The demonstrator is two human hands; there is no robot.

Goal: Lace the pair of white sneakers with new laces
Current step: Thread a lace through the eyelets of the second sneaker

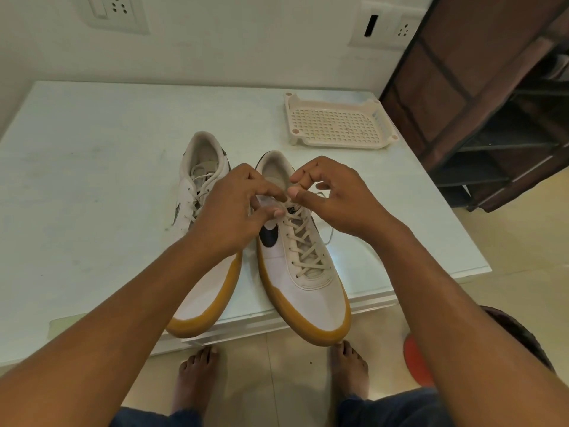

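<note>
White sneaker: L hand & R hand each pinch lace, prob. at top eyelets.

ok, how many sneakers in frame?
2. The left sneaker lies on the table, partly under the left forearm. The right sneaker sits beside it, with the left hand and right hand pinching its lace at the top. None appear hidden.

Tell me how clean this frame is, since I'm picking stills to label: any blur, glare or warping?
Head view: the wide lens bows the table edges and tilts the wall sockets; light is soft, with faint shadows by the sneakers and a mild sheen on the table; the left hand and right hand pinching the lace look slightly soft.
</note>
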